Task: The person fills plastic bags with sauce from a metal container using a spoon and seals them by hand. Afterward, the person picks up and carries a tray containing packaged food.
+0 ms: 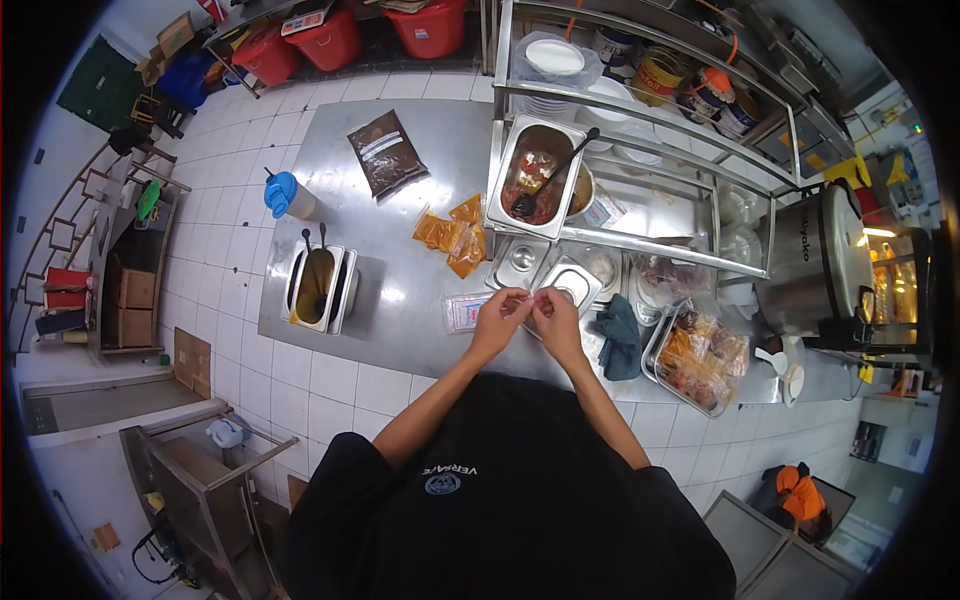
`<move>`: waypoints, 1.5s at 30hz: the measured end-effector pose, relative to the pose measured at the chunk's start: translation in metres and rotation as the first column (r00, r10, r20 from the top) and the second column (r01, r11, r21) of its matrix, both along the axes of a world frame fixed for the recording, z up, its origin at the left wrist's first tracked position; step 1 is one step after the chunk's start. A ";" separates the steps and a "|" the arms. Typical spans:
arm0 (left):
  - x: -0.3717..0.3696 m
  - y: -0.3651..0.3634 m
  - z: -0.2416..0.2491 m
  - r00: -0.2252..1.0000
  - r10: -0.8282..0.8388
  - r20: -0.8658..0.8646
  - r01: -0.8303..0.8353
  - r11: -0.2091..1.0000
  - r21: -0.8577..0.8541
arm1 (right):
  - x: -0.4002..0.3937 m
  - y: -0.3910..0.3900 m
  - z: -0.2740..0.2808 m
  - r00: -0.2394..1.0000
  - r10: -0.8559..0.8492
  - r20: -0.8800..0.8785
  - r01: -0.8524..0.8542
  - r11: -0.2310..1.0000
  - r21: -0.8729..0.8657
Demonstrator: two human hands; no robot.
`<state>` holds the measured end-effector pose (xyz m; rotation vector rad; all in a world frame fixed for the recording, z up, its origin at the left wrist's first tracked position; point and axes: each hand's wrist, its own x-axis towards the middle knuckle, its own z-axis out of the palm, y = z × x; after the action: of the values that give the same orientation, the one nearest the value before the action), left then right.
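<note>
Steel gleams across the counter [395, 270], with a tiled floor [330, 375] beyond it. Over the near edge, the left hand [497, 322] and right hand [556, 322] meet closely, the fingers of each pinching what looks like a thin clear piece [531, 297] (too small to name). Just beside the left hand lies a flat packet [464, 313]; near the right, a dark cloth [619, 340]. Light, even pinches and steady wrists would probably serve best, avoiding any tear.
</note>
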<state>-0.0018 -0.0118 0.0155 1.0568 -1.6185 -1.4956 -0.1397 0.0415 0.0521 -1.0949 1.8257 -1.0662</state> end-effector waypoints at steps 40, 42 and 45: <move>0.011 -0.007 0.055 0.828 -0.471 0.304 0.540 0.816 -0.206 | -0.013 0.020 0.031 0.935 0.301 -0.186 -0.292 0.954 0.072; 0.008 -0.006 0.057 0.828 -0.446 0.341 0.524 0.832 -0.184 | -0.010 0.018 0.037 0.902 0.234 -0.364 -0.184 0.969 0.167; -0.001 -0.003 0.062 0.867 -0.235 0.439 0.326 0.935 -0.143 | -0.001 0.016 0.037 0.908 0.017 -0.418 0.012 0.998 0.066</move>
<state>-0.0024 -0.0152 0.0773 1.1028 -2.2653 -1.2878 -0.1411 0.0571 0.0892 -1.3635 2.1739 -0.8000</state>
